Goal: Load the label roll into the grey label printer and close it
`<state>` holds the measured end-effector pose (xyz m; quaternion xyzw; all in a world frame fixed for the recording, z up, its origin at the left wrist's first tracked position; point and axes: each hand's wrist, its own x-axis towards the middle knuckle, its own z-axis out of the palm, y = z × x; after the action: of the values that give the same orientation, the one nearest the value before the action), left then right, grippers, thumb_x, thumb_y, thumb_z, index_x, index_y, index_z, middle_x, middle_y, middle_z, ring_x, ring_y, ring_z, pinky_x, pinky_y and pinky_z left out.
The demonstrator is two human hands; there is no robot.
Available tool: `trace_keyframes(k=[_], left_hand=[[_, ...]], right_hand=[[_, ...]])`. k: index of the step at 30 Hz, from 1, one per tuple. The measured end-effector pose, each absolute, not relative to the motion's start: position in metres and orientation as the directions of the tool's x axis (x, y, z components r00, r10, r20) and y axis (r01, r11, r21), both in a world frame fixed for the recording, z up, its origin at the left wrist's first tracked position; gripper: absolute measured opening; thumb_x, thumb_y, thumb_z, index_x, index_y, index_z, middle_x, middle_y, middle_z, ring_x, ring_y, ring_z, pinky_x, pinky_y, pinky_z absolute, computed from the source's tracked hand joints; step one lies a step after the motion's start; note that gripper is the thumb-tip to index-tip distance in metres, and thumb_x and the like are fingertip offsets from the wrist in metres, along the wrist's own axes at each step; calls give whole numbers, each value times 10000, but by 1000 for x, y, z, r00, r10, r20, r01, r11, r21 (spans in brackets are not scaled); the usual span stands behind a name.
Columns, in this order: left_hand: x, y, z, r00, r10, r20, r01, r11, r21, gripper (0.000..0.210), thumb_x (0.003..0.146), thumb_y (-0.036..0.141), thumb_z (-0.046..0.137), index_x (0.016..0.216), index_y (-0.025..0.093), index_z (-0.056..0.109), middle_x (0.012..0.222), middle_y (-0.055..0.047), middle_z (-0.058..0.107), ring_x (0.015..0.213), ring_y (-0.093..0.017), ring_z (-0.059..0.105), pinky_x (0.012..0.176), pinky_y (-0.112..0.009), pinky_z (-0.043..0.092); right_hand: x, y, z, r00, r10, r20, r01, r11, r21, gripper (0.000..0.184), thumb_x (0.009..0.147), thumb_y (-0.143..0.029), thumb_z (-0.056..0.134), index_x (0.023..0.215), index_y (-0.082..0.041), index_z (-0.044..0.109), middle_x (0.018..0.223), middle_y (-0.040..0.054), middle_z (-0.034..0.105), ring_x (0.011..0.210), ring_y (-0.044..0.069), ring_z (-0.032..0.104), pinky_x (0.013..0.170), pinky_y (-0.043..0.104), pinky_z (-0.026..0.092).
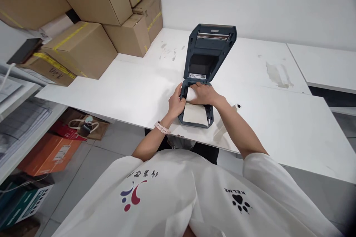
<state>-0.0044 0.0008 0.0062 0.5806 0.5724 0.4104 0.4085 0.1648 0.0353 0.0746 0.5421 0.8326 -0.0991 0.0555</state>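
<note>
A dark grey label printer (198,124) sits on the white table with its lid (213,46) raised and tilted back. Inside its body lies a white label roll (190,94), and a cream-white strip of labels (195,114) runs over the front part. My right hand (204,94) is closed over the top and right side of the roll; some of its fingers are hidden. At the printer's left edge, my left hand (176,103) grips the side wall, its thumb bent in beside the roll.
A slim white roll (237,107) with a dark end lies partly under my right forearm. Cardboard boxes (83,46) are stacked at the back left. The table's front edge (125,120) is close to me. An orange box (50,152) stands low on the left.
</note>
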Motion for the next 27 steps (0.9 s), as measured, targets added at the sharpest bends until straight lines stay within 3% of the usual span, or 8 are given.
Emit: trace_keyframes(k=[5, 10, 17, 22, 27], left_hand=[[-3, 4, -5, 26, 998, 50, 185, -54, 981, 812, 782, 97, 541, 1574, 259, 466, 1587, -81, 593, 1492, -307, 539, 1232, -493, 431], [-1, 8, -15, 66, 995, 73, -32, -71, 997, 751, 796, 146, 551, 1541, 194, 479, 1645, -112, 517, 1543, -276, 470, 1290, -430, 371], [-4, 6, -15, 109, 994, 28, -69, -21, 997, 730, 837, 189, 564, 1556, 240, 444, 1683, -90, 463, 1562, -286, 434, 1292, -458, 369], [-4, 5, -12, 110, 994, 13, -71, -5, 997, 727, 847, 209, 573, 1561, 210, 436, 1694, -117, 439, 1568, -292, 423, 1289, -441, 375], [-3, 2, -7, 109, 994, 14, -60, -8, 998, 693, 891, 277, 595, 1564, 234, 433, 1702, -101, 430, 1582, -299, 403, 1302, -458, 354]], right_hand=[[181, -27, 72, -542, 833, 111, 781, 548, -300, 467, 1026, -341, 570, 1460, -172, 611, 1518, 166, 626, 1421, 377, 579, 1136, 559, 530], [187, -86, 44, -616, 764, 190, 647, 629, -431, 441, 1081, -379, 507, 1486, -237, 608, 1603, 109, 569, 1539, 329, 482, 1228, 587, 472], [185, -95, 29, -549, 792, 267, 666, 608, -433, 401, 1079, -346, 532, 1444, -214, 632, 1568, 103, 606, 1532, 312, 496, 1232, 568, 477], [183, -97, 31, -550, 795, 256, 674, 603, -427, 391, 1077, -356, 535, 1441, -247, 626, 1574, 75, 604, 1532, 300, 496, 1216, 554, 498], [170, -103, 28, -502, 820, 273, 724, 572, -386, 416, 1063, -358, 546, 1428, -178, 636, 1570, 125, 600, 1516, 345, 511, 1221, 573, 487]])
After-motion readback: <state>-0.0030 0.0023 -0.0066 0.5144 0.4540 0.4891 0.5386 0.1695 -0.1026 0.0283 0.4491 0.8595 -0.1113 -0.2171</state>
